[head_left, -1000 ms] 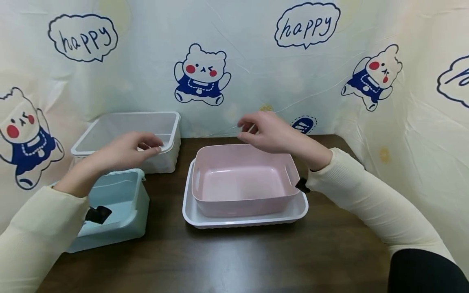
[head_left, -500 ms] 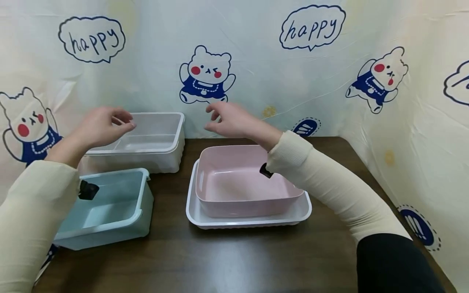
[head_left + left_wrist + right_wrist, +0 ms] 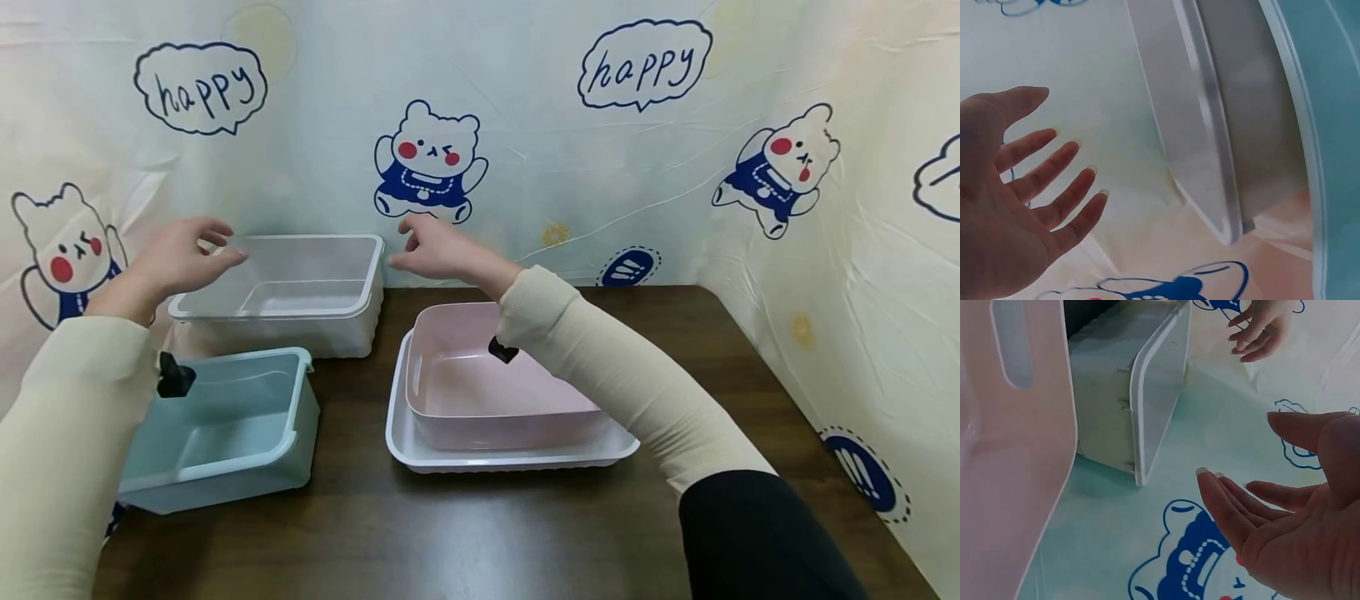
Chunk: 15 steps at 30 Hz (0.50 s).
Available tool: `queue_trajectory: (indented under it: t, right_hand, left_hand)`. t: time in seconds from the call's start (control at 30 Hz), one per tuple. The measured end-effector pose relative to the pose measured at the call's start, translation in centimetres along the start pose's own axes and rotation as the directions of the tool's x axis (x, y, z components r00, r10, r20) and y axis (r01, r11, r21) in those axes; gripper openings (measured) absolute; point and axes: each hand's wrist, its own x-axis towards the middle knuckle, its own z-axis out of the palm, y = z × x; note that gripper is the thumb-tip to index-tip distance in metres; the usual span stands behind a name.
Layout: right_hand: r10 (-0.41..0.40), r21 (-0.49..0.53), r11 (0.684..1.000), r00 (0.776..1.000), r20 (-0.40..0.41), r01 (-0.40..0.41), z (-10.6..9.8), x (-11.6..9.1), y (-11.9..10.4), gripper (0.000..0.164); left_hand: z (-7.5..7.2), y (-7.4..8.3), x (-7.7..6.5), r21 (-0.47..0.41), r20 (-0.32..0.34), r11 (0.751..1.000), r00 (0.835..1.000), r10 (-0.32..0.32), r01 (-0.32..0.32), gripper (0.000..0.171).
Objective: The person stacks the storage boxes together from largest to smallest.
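My left hand (image 3: 183, 257) hovers above the left end of a white plastic bin (image 3: 330, 329), fingers relaxed and nothing in them. In the left wrist view that same hand (image 3: 1029, 187) shows a bare palm with its fingers spread. To the right of the bin, in the air, my right hand (image 3: 442, 248) is raised with loose fingers and holds nothing. The right wrist view shows its thumb and fingers (image 3: 1229, 506) well apart. Below the right forearm sits a pink basket (image 3: 487, 425), resting in a shallow white tray (image 3: 420, 458); the sleeve hides part of both.
A light blue bin (image 3: 225, 483) stands in front of the white bin, below my left wrist. All the containers are on a dark wooden table (image 3: 480, 533). A printed cloth (image 3: 540, 158) hangs behind and along both sides.
Both hands have moved left, the right one from over the pink basket toward the white bin. The left has also risen from the white bin's front. The containers stay where they were.
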Motion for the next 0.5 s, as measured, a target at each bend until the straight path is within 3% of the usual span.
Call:
queue_trajectory:
  t: [0.27,0.5]
  right_hand:
    - [0.031,0.111,0.993,0.999,0.027,-0.034,1.5,1.9,-0.7,0.059]
    - [0.067,0.110,0.991,0.997,0.042,-0.071,3.4,3.6,-0.8,0.059]
  left_hand:
    - [-0.6,-1.7,0.4,-0.037,0.016,0.996,0.997,-0.077,0.077,0.075]
    - [-0.3,-2.8,0.7,-0.062,0.027,0.990,0.991,-0.128,0.130,0.079]
